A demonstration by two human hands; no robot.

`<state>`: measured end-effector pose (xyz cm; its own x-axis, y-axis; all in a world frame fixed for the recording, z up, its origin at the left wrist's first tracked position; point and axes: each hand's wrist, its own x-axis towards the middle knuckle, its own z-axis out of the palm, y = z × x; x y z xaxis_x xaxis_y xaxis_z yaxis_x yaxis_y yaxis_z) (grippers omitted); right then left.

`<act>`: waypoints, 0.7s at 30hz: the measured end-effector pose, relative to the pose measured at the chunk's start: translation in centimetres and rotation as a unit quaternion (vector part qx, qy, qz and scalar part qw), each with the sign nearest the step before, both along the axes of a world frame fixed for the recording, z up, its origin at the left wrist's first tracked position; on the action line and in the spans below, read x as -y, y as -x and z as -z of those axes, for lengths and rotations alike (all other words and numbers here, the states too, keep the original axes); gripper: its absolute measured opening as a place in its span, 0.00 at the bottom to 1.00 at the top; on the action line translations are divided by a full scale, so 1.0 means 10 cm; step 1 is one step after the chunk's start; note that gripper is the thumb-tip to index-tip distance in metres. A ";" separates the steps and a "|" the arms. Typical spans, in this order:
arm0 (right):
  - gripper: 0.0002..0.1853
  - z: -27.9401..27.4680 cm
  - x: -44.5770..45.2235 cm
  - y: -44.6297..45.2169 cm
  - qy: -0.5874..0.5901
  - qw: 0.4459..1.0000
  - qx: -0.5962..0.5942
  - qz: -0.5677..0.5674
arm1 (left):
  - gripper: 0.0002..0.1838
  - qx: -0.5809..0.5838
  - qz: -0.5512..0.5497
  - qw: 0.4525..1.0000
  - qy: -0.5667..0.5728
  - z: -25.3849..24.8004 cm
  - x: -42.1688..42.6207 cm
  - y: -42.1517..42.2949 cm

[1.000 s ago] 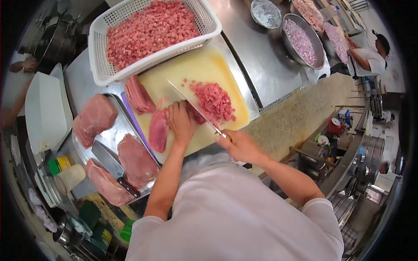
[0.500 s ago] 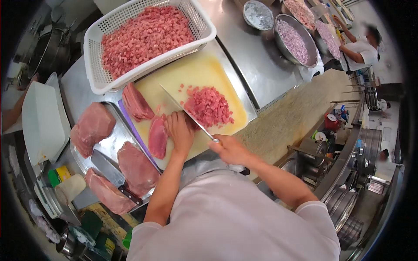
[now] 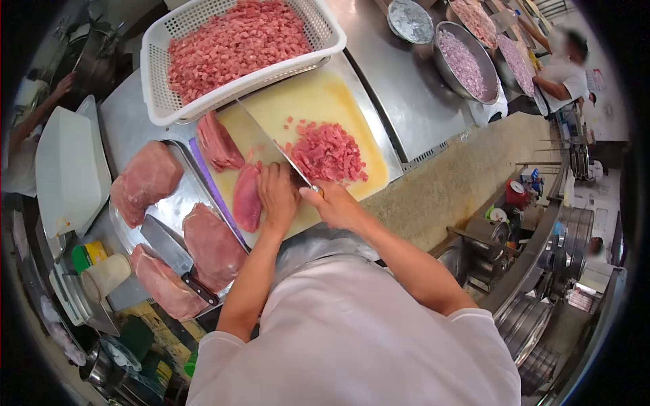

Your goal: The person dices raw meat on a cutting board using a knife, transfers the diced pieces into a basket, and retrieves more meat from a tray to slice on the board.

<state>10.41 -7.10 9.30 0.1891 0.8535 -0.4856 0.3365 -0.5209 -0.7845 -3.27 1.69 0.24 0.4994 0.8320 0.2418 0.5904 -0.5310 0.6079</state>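
Note:
My right hand (image 3: 333, 203) grips the handle of a long kitchen knife (image 3: 266, 137), its blade slanting away to the upper left over the yellowish cutting board (image 3: 338, 95). Close against the blade's left side, my left hand (image 3: 277, 193) is closed with bent fingers, pressing down meat that it mostly hides. A slab of raw meat (image 3: 247, 197) lies touching that hand's left side. Farther up stands a thicker chunk of sliced meat (image 3: 218, 142). Right of the blade is a heap of diced meat (image 3: 330, 152).
A white perforated basket (image 3: 152, 84) full of diced meat stands behind the board. To the left, a metal tray (image 3: 186, 172) bears large meat pieces and a cleaver (image 3: 167, 245). Bowls of chopped pink-white food (image 3: 462, 64) stand upper right, near a person in white (image 3: 562, 78).
The knife and my right hand have moved left and closer to my left hand. The whole view has shifted slightly. At far left, another person's arm has come further into view.

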 end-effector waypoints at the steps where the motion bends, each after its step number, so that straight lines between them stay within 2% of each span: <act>1: 0.29 -0.03 -0.12 0.00 0.030 0.999 -0.017 0.004 | 0.14 -0.003 0.010 1.000 -0.006 0.00 -0.01 0.05; 2: 0.28 0.03 -0.14 -0.06 0.035 0.999 -0.034 -0.001 | 0.14 -0.006 0.025 1.000 -0.010 0.00 0.00 0.10; 5: 0.27 -0.36 0.02 -0.14 0.096 0.994 -0.060 0.001 | 0.12 0.023 0.061 0.998 -0.003 -0.08 -0.09 0.13; 9: 0.25 -0.15 0.18 -0.01 0.076 0.994 -0.082 0.009 | 0.11 -0.010 0.058 0.998 -0.007 0.01 -0.10 0.17; 11: 0.25 0.04 0.01 0.01 0.055 0.994 -0.097 0.005 | 0.08 0.027 0.052 0.998 -0.006 0.02 -0.09 0.13; 12: 0.26 0.04 -0.04 -0.01 0.070 0.993 -0.100 0.006 | 0.07 0.041 0.051 0.998 -0.004 0.01 -0.07 0.16; 15: 0.27 -0.09 -0.03 -0.05 0.106 0.988 -0.107 0.027 | 0.12 0.011 0.071 0.997 -0.013 -0.01 -0.08 0.21; 17: 0.27 -0.27 0.11 0.02 0.126 0.985 -0.114 0.033 | 0.11 -0.027 0.074 0.997 0.011 -0.11 -0.05 0.24; 21: 0.27 -0.04 0.03 0.12 0.082 0.986 -0.130 0.070 | 0.08 -0.045 0.111 0.993 0.007 -0.19 -0.08 0.28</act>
